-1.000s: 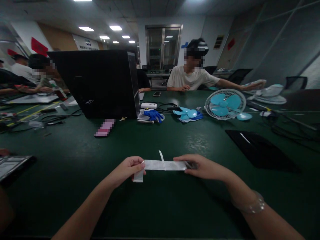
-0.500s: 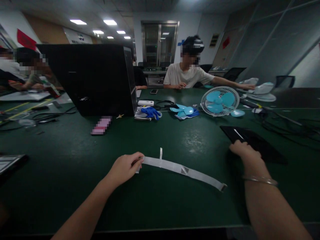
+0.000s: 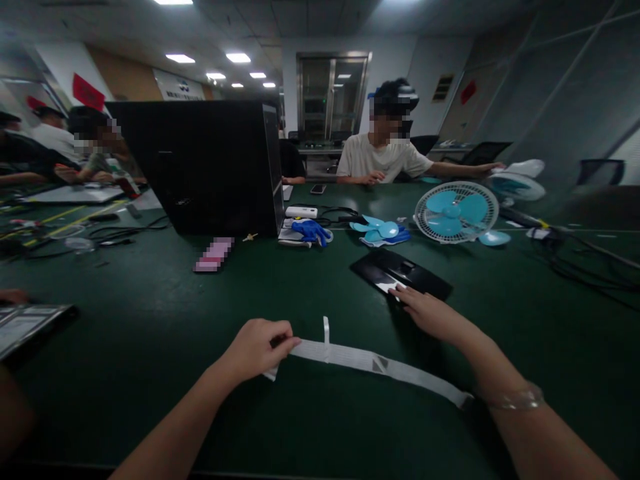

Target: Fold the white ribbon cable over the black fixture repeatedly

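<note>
A long white flat ribbon cable (image 3: 345, 356) stretches across the table in front of me. My left hand (image 3: 260, 350) pinches its left end between thumb and fingers, and a short piece hangs out below the palm. A narrow white strip stands up from the cable near that hand. Farther off lies a glossy black panel (image 3: 425, 275) with a small raised part on top. My right hand (image 3: 433, 313) reaches over to its near edge, fingers stretched out and touching it. The cable's dark right end is close to my right wrist, which wears a clear bracelet.
A black computer case (image 3: 200, 173) stands at the back left, near a pink phone (image 3: 214, 255). Blue gloves (image 3: 310, 232), loose fan blades (image 3: 375, 229) and a caged fan (image 3: 456, 212) lie behind the panel. Across the table a person (image 3: 383, 157) handles another fan (image 3: 517, 183).
My right hand has carried the black panel leftward to the middle of the table, and its fingers have straightened. My left hand keeps its pinch on the ribbon cable. The view has shifted slightly.
</note>
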A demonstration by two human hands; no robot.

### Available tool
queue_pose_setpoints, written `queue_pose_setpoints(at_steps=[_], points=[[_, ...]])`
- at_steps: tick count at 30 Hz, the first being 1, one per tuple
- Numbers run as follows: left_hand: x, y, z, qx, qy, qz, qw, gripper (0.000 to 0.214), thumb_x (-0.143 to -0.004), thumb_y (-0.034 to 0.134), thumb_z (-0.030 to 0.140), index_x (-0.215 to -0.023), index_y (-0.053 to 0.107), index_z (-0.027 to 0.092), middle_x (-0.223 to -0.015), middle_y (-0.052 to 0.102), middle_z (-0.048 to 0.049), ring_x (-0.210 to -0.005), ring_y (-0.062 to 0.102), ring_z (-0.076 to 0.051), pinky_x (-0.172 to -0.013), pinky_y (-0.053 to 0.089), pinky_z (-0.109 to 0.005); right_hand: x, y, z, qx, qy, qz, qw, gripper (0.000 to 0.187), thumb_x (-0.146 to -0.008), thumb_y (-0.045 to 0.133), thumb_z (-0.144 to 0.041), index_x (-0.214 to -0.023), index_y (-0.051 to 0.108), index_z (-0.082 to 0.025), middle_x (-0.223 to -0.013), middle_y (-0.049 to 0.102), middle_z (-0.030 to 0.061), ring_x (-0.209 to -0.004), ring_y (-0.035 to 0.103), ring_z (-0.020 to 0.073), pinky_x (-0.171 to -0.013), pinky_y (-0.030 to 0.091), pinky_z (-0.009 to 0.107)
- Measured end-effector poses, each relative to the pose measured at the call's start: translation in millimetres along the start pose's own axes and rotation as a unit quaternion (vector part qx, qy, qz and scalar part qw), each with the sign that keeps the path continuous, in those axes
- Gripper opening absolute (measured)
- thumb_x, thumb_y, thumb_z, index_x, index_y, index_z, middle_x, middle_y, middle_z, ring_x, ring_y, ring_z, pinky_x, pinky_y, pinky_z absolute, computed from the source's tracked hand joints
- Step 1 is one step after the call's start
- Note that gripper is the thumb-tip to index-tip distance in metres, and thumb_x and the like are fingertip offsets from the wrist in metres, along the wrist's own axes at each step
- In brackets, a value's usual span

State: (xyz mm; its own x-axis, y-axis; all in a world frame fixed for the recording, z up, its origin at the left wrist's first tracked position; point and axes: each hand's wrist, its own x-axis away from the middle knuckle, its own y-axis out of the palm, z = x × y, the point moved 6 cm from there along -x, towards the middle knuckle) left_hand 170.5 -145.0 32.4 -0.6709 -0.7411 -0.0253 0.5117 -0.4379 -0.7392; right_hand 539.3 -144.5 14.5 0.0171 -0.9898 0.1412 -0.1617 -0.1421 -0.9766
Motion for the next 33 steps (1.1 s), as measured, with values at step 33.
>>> queue_pose_setpoints(at_steps=[33], points=[[-4.3, 10.5, -17.6, 0.19, -0.097, -0.048, 0.976, 0.026, -0.092, 0.051, 0.042, -0.094, 0.06, 0.017, -0.084, 0.067, -0.0029, -0.065, 0.064, -0.014, -0.057, 0.046, -0.024, 43.7, -15.6, -89.7, -0.201, -0.172, -0.163, 0.95, 0.054, -0.094, 0.049, -0.048, -0.146, 0.042, -0.038, -0.136, 0.058, 0.004, -0.118, 0.057, 0.0283, -0.096, 0.05, 0.048]])
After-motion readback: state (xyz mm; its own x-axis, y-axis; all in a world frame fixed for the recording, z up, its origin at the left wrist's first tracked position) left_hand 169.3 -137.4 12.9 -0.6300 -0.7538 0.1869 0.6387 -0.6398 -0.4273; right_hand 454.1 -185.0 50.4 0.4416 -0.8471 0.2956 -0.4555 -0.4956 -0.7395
